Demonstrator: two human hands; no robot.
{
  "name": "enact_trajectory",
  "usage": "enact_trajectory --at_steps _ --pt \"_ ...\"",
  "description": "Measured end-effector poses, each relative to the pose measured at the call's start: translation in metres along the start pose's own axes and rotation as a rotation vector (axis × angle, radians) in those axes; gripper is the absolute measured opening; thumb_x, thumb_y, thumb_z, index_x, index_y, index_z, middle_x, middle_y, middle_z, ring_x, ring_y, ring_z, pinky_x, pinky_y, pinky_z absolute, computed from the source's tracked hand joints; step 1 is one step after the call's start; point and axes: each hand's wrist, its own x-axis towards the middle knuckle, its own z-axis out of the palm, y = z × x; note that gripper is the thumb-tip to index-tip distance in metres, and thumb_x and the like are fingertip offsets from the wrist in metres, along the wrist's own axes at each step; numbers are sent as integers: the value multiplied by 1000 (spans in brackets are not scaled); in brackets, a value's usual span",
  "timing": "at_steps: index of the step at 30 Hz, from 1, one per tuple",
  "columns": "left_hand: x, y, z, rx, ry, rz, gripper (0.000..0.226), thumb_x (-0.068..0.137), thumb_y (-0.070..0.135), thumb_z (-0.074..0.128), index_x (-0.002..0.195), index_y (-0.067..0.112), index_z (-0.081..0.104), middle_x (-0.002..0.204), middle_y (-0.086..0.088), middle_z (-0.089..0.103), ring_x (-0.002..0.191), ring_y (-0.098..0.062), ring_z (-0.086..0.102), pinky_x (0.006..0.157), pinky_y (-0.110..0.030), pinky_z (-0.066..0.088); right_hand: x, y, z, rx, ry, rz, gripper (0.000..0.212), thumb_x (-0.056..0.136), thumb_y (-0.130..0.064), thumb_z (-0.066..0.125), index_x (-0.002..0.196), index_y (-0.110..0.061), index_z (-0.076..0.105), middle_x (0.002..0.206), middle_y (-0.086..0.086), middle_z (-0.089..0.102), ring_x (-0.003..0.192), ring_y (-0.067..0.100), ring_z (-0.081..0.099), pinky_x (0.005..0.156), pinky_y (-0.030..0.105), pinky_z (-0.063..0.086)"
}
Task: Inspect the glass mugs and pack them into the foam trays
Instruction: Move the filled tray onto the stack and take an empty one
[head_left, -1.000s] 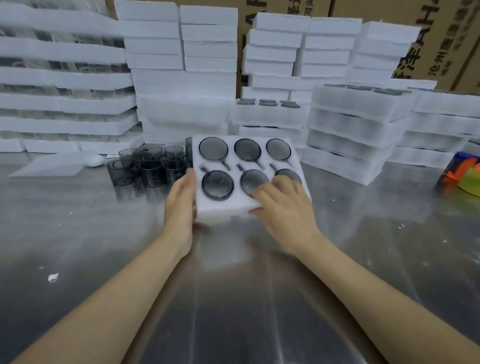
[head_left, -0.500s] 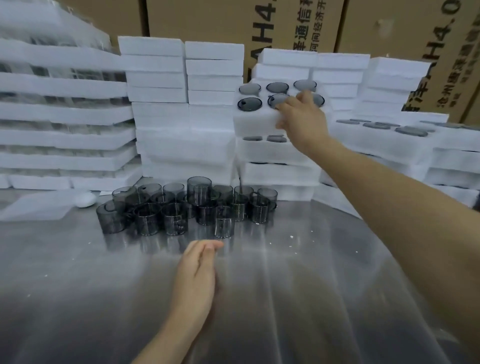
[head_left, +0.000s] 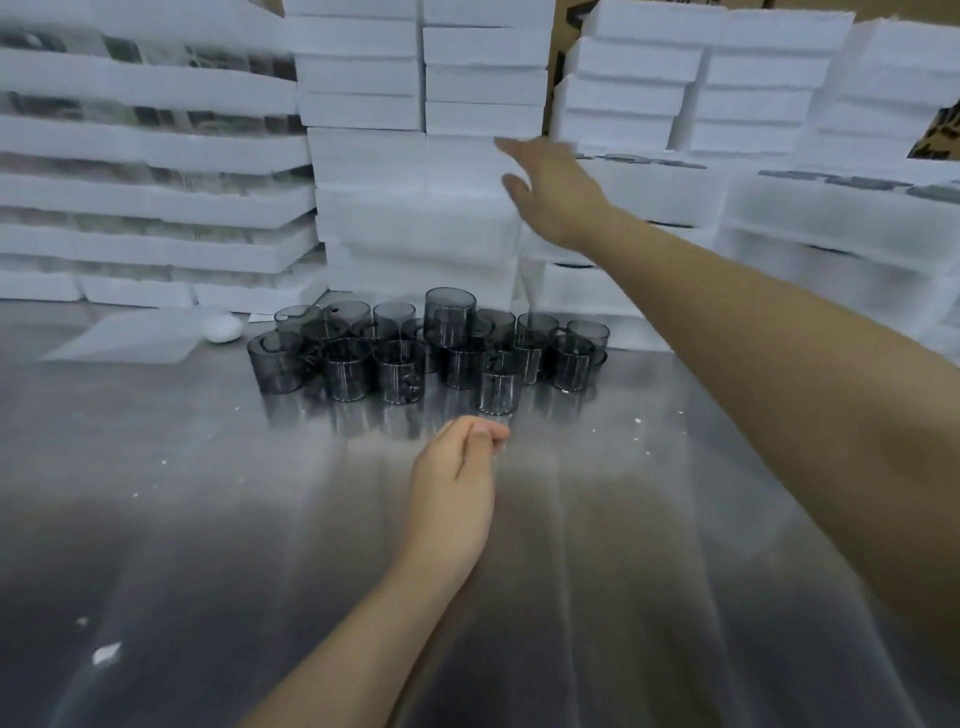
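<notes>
Several smoky grey glass mugs (head_left: 426, 348) stand bunched together on the steel table (head_left: 208, 519), just in front of the foam stacks. My right hand (head_left: 550, 187) is raised with fingers spread, empty, in front of a stack of white foam trays (head_left: 421, 171). The filled tray (head_left: 644, 171) with dark mug rims showing lies on top of a stack just right of that hand. My left hand (head_left: 457, 478) hovers low over the table a little in front of the mugs, fingers loosely curled, holding nothing.
White foam trays (head_left: 150, 156) are piled high along the whole back of the table, with cardboard boxes (head_left: 940, 135) behind. A flat foam sheet (head_left: 130, 338) and a small white oval object (head_left: 222, 328) lie at the left. Foam crumbs dot the table.
My right hand set the filled tray on the stack, let go of it and is moving left, empty. My left hand came off the tray and stays low over the table.
</notes>
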Motion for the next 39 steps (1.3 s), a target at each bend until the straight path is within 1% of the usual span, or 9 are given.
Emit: enact_trajectory --at_steps 3,5,9,16,21,26,31,34,39 --pt "0 1 0 5 -5 -5 32 99 13 41 80 27 63 90 10 67 88 -1 59 81 -26 46 2 -27 24 58 -277 -6 58 99 -41 45 150 -19 27 149 11 37 136 30 34 110 45 32" --pt "0 1 -1 0 -12 -3 31 100 15 41 82 26 64 92 9 66 89 1 59 84 -27 47 1 -34 40 34 -295 32 56 97 -27 53 148 -17 30 147 11 38 134 28 37 104 40 37" --pt "1 3 -4 24 32 43 28 100 14 40 89 23 65 99 7 62 92 -6 57 88 -26 46 -15 -59 37 164 26 45 45 96 -8 46 140 -19 44 131 5 52 121 24 48 81 32 40" --pt "20 0 -29 -25 293 -29 25 102 16 34 109 19 58 119 -3 57 110 -21 54 100 -45 44 -173 -87 -26 343 466 -163 39 90 -12 53 129 -14 56 96 1 60 93 18 54 112 40 23" --pt "43 -6 -72 -430 514 -320 15 95 7 45 91 12 58 83 -7 57 78 -20 53 62 -25 42 -312 -47 -28 200 266 -290 35 87 -8 53 120 -4 62 85 5 61 84 21 53 106 46 34" --pt "38 0 -78 -761 420 -391 32 97 11 43 124 1 56 113 -7 58 107 -16 55 83 -17 46 -339 -27 -22 521 69 -218 33 88 -9 56 120 -13 63 91 5 63 92 17 56 100 27 36" --pt "22 9 -60 -712 109 -420 30 93 14 49 121 10 56 114 -9 59 108 -24 55 87 -34 49 -306 -3 -7 969 429 283 29 97 -10 40 117 -13 61 101 6 61 95 11 56 94 24 42" --pt "19 11 -53 -605 11 -360 31 89 2 42 115 12 56 108 -12 59 96 -28 59 78 -36 48 -275 23 13 1100 431 658 30 99 -5 39 115 -6 64 95 3 63 83 9 56 88 29 47" --pt "22 4 -51 -539 -65 -292 40 81 -3 39 104 20 62 96 -4 64 82 -22 63 66 -32 50 -235 46 44 928 349 641 24 96 -4 50 116 -1 64 103 9 65 88 13 58 82 24 46"
